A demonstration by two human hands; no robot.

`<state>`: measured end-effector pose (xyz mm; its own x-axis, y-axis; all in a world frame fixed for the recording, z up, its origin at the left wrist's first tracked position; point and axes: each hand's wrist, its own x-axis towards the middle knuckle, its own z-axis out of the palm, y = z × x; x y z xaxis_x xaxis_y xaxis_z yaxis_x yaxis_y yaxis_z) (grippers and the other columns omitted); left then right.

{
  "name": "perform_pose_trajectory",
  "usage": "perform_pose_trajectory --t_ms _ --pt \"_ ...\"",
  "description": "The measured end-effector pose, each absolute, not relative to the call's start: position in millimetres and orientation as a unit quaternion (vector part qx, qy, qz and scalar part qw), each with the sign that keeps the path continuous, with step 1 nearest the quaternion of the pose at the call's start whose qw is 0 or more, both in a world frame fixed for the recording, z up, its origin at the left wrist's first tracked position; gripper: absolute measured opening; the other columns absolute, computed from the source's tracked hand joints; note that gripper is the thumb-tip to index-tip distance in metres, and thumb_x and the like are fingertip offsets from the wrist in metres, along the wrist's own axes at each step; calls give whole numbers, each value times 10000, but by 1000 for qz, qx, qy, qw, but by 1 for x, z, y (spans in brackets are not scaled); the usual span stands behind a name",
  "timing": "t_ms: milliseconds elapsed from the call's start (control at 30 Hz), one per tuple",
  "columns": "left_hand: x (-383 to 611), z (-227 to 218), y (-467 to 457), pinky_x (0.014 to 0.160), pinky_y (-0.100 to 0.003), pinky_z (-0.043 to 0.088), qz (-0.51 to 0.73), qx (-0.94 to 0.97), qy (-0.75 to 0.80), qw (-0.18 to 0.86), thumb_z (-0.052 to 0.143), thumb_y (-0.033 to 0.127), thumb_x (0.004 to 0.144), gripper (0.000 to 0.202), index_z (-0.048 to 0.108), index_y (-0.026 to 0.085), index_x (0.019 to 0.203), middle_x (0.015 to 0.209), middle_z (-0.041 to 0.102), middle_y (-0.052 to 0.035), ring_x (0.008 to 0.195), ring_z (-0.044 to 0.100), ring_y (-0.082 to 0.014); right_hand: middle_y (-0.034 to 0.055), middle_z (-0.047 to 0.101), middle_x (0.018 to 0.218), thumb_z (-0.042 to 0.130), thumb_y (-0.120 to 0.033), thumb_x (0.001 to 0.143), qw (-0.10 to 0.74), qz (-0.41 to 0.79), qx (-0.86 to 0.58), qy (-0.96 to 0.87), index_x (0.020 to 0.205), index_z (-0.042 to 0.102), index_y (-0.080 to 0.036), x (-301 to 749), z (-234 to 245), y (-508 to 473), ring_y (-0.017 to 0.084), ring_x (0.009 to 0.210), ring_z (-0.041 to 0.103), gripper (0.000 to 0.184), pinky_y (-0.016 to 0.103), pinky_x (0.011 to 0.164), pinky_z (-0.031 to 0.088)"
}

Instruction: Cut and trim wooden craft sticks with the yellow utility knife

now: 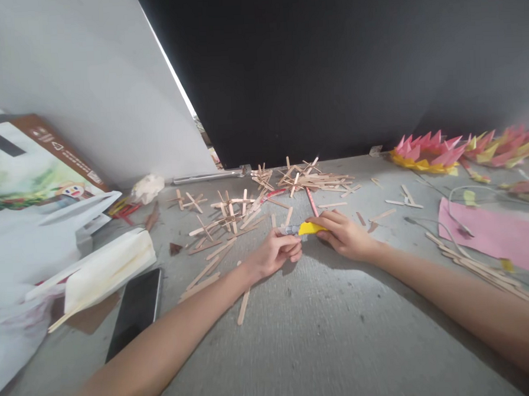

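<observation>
Both hands meet over the grey surface (293, 326) at a small slim object (311, 227), yellow at its right part and greyish at its left; its exact kind is unclear. My right hand (348, 235) is closed on the yellow part, fingers over the top. At the grey end, my left hand (274, 253) pinches with curled fingers. Just beyond them lies a red-and-white striped stick (311, 201). Wooden craft sticks (330, 180) lie heaped behind the hands, several joined into crossed shapes (232, 210). A loose craft stick (243, 305) rests below my left wrist.
At left are a phone (135, 308), a white paper packet (111, 268), plastic bags (23, 246) and a printed box (36, 157). To the right lie pink paper (501, 233), a cable (458, 211), more craft sticks (481, 269) and a pink-and-yellow paper crown (430, 152). A dark panel (329, 70) stands behind.
</observation>
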<state>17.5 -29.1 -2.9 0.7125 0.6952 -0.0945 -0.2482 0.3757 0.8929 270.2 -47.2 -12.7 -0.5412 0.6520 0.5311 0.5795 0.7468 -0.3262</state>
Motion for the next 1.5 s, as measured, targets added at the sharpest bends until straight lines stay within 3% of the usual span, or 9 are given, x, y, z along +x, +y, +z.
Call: perform_pose_trajectory --t_ms 200,667,867,1500 --pt "21 0 -33 582 -290 435 278 511 261 770 807 345 892 576 354 224 557 500 314 86 466 369 -75 110 708 1071 476 -209 1129 342 21 -355 -870 1517 573 -236 270 -17 -46 266 941 660 401 424 837 513" --pt "27 -15 -33 515 -261 404 368 517 355 686 754 333 866 513 334 250 584 478 350 94 424 403 -71 80 677 945 495 -182 1102 351 -19 -363 -863 1506 604 -227 272 -17 -44 253 849 642 421 408 784 515" --pt "27 -2 -36 490 -256 366 315 586 388 638 731 325 877 483 342 251 600 451 410 69 405 444 -79 82 679 960 498 -171 1099 355 -40 -364 -860 1515 600 -237 270 -19 -45 252 857 633 433 407 791 523" --pt "30 -2 -40 428 -241 294 337 563 400 640 731 344 838 483 309 263 615 470 318 102 372 371 -66 84 673 977 488 -142 1082 350 -37 -383 -854 1562 591 -262 270 -23 -44 256 881 617 505 412 829 533"
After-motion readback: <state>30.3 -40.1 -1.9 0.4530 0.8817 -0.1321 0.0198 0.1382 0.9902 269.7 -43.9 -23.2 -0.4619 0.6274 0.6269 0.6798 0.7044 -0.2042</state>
